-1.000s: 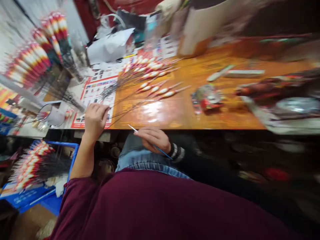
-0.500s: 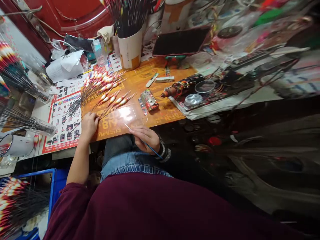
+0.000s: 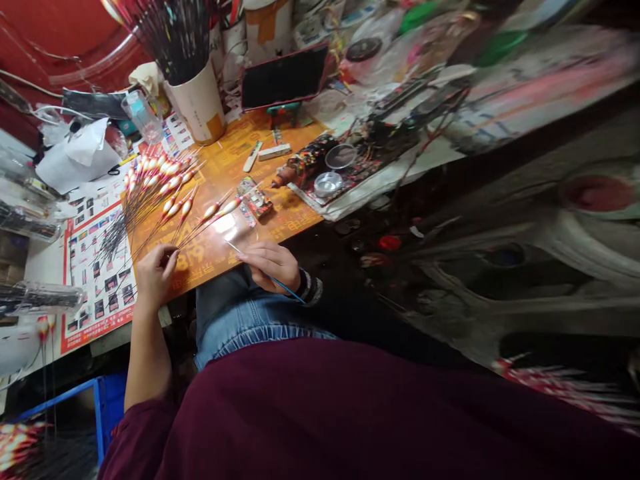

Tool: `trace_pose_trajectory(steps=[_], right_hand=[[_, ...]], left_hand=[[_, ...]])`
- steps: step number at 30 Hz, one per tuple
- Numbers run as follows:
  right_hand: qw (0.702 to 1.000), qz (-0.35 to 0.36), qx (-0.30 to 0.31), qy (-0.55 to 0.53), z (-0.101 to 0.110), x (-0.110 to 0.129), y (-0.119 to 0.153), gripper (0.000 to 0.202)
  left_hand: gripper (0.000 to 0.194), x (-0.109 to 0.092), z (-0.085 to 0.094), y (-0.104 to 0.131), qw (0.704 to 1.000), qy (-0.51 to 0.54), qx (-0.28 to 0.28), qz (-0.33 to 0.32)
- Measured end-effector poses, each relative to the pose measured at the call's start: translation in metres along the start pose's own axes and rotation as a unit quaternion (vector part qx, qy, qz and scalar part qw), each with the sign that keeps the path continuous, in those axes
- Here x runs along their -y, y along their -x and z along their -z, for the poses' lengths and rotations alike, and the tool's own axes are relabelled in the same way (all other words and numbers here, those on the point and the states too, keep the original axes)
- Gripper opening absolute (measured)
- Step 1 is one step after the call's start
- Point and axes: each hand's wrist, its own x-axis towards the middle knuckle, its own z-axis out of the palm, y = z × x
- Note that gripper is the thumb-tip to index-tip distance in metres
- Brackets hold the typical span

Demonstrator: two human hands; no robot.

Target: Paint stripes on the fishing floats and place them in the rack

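Note:
My left hand rests at the table's near edge, thumb and fingers pinched on the thin dark stems of fishing floats. Two of these floats, with white and yellow bodies and red ends, reach out to the right towards a small paint-specked block. Other fishing floats lie just left of them, and a bigger pile is spread behind. My right hand is closed around a slim blue-handled tool resembling a fine paintbrush, its pale tip pointing at the table, apart from the floats.
A white tub of dark-stemmed floats stands at the back beside a propped tablet. Clear dishes and a paint-crusted bottle sit on the right. A blue crate is below left.
The view has turned, shifting the table scene leftwards. Two floats at my left hand now lie farther right of the others, closer to the block. My right hand still holds the slim blue-handled tool.

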Motion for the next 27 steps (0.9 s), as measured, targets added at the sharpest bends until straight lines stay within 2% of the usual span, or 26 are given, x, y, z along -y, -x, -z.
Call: trace_pose_trajectory(steps=[3, 12, 19, 27], right_hand=[[1.000, -0.004, -0.004, 0.015, 0.002, -0.003, 0.001, 0.040], [1.000, -0.016, 0.003, 0.006, -0.001, -0.009, 0.004, 0.042], [1.000, 0.022, -0.017, 0.013, -0.002, -0.015, -0.003, 0.043], [0.996, 0.020, -0.034, 0.075, 0.015, -0.040, 0.005, 0.049]], left_hand=[[0.020, -0.004, -0.002, -0.006, 0.999, -0.008, 0.017, -0.033], [0.020, 0.001, -0.003, -0.010, 0.999, -0.023, 0.023, -0.035], [0.020, -0.004, -0.002, -0.009, 0.995, -0.071, 0.008, -0.064], [0.023, -0.006, -0.026, -0.016, 0.993, -0.093, 0.011, -0.072]])
